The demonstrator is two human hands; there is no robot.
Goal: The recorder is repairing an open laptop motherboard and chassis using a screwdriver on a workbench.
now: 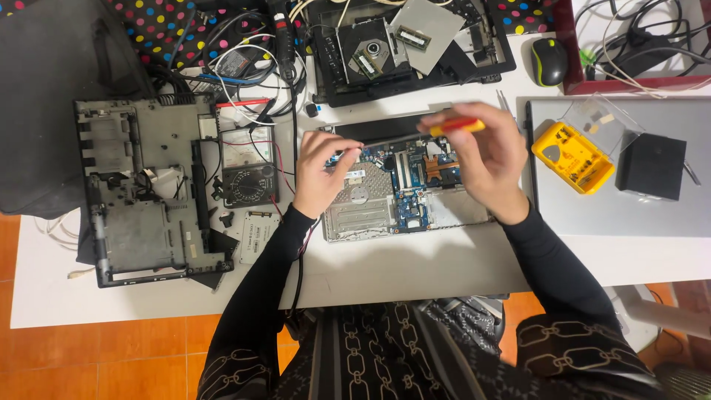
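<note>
An opened laptop base [370, 215] lies in front of me with its blue circuit board [409, 194] and copper heat pipe exposed. My left hand [320, 172] rests on the left part of the board, fingers bent onto it. Above the right part of the board my right hand [485, 159] grips a screwdriver with a red and yellow handle [457, 126], held roughly level. What the left fingertips pinch is hidden.
A dark laptop bottom shell [144, 192] lies at left beside a multimeter [250, 167] and a drive plate [259, 235]. Another stripped laptop [404, 44] sits behind. At right are a closed silver laptop [629, 215], a yellow bit case [572, 157], a black box [652, 167] and a mouse [549, 61].
</note>
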